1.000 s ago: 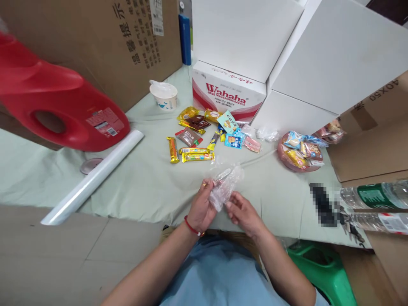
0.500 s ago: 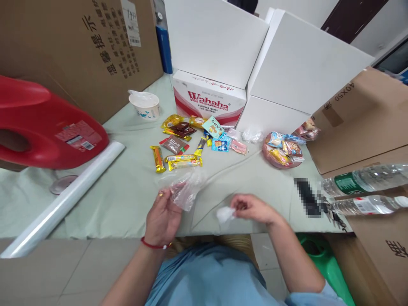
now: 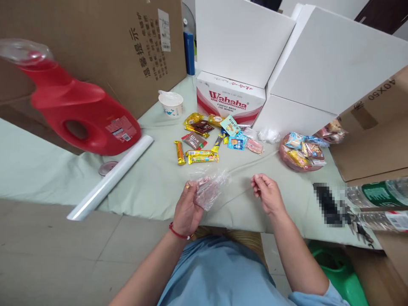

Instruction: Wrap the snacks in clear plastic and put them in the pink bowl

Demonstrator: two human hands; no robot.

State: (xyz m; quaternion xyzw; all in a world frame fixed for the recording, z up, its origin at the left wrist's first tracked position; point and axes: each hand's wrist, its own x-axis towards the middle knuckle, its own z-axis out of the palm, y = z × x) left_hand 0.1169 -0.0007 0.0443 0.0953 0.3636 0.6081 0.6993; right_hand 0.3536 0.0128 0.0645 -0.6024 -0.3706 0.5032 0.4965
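My left hand [image 3: 188, 208] grips a crinkled clear plastic bag [image 3: 210, 191] at the near edge of the green-covered table [image 3: 146, 182]. To its right, my right hand [image 3: 266, 191] is held above the cloth with its fingertips pinched together; whether anything small is between them cannot be made out. Beyond the bag lie wrapped snacks: yellow bars [image 3: 203, 159], a brown packet [image 3: 194, 140], a blue packet [image 3: 236, 143] and a pink packet [image 3: 254, 146]. A round pink container [image 3: 288, 160] at the right holds more packets.
A Wahaba-style printed box [image 3: 229, 100] and white panels [image 3: 242, 38] stand behind. At the left are a red jug [image 3: 92, 114], a white roll [image 3: 111, 176] and a paper bowl [image 3: 171, 104]. Clear bottles [image 3: 382, 193], keys [image 3: 358, 227] and a cardboard box [image 3: 360, 140] are at the right.
The view has shifted left, so the table items appear further right. My right hand has risen, and the small white wad at its fingertips no longer shows. My left hand still holds the bag.
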